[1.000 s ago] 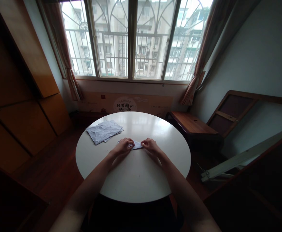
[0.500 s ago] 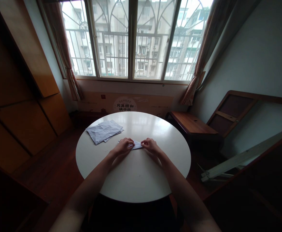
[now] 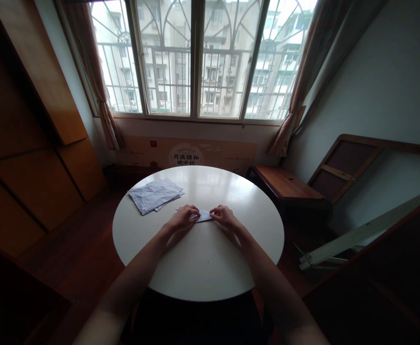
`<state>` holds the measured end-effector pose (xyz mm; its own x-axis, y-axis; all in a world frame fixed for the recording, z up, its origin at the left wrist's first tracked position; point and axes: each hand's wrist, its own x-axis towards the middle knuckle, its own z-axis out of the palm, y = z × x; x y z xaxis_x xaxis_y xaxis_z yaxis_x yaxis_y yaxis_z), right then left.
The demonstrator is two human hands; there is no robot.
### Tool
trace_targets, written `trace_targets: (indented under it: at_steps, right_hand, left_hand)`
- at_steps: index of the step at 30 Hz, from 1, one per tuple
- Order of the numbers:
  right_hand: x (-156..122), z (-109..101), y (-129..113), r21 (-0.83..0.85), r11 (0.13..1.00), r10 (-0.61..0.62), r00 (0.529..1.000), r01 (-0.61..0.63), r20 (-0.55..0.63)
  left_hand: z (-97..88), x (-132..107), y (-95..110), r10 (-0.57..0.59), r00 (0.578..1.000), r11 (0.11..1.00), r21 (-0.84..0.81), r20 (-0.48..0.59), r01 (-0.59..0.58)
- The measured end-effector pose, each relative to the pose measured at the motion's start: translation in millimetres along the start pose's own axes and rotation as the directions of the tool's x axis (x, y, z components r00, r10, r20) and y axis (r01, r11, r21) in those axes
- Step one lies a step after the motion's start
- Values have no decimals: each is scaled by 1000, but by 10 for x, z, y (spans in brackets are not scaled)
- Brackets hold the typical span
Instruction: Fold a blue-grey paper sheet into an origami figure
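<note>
A small folded sheet of paper (image 3: 204, 216) lies between my two hands, at the middle of the round white table (image 3: 203, 268). My left hand (image 3: 185, 217) is closed on its left side, fingers bent over the paper and covering much of it. At the right end my right hand (image 3: 225, 216) pinches the paper between thumb and fingers. How the paper is folded under the left fingers is hidden. To the left, a stack of creased paper sheets (image 3: 155, 195) rests near the table's far left edge, apart from both hands.
Beyond the table, a printed cardboard panel (image 3: 213, 149) stands under the window. A low wooden stand (image 3: 285, 183) is at the back right, with a wooden frame (image 3: 343, 163) leaning by the wall. Orange-brown cabinets (image 3: 40, 191) line the left side.
</note>
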<state>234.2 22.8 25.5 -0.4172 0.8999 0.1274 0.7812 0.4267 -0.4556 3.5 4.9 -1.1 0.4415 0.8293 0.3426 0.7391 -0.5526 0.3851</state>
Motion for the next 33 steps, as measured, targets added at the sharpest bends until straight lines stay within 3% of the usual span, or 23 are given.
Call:
trace_targets:
  at_steps: [33]
  right_hand:
    - [18,24,62,9,1000,-16,1000,16,7]
  left_hand:
    - [-21,-1,39,-11,1000,1000,-6,6,11]
